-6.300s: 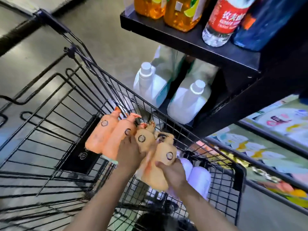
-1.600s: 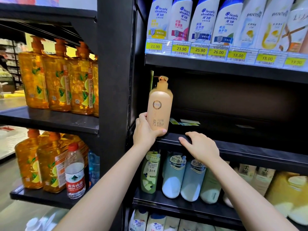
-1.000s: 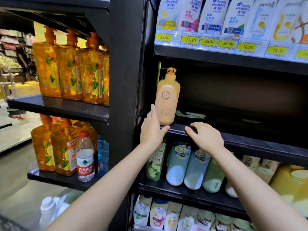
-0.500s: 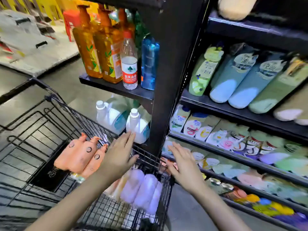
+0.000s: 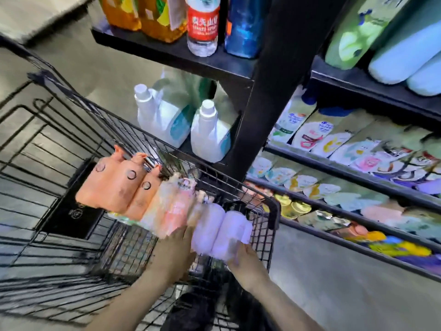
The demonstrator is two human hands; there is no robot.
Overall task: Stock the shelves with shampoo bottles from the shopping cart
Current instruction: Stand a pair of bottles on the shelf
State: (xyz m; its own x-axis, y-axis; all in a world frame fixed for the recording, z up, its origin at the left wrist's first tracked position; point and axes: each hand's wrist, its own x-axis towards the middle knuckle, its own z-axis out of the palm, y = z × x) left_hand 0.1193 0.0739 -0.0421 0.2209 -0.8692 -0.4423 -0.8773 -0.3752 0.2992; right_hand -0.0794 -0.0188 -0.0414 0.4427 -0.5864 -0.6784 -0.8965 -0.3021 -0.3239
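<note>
A black wire cart (image 5: 274,211) is standing on the grey floor (image 5: 334,271), carrying a row of orange bottles (image 5: 114,187), pinkish bottles (image 5: 171,206) and lilac bottles (image 5: 219,230) leaning along its right side. On the far black shelf (image 5: 214,63), amber bottles (image 5: 148,15), a water bottle (image 5: 202,25) and a blue bottle (image 5: 243,27) are standing; white jugs (image 5: 210,134) are sitting below it.

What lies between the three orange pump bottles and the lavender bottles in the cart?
In the head view, pale peach-pink bottles lie in the row between the orange pump bottles and the lavender bottles. Blur hides their exact count.

Head camera looks steeply down, close over shopping cart (image 5: 272,211) and shelves (image 5: 243,65).
</note>
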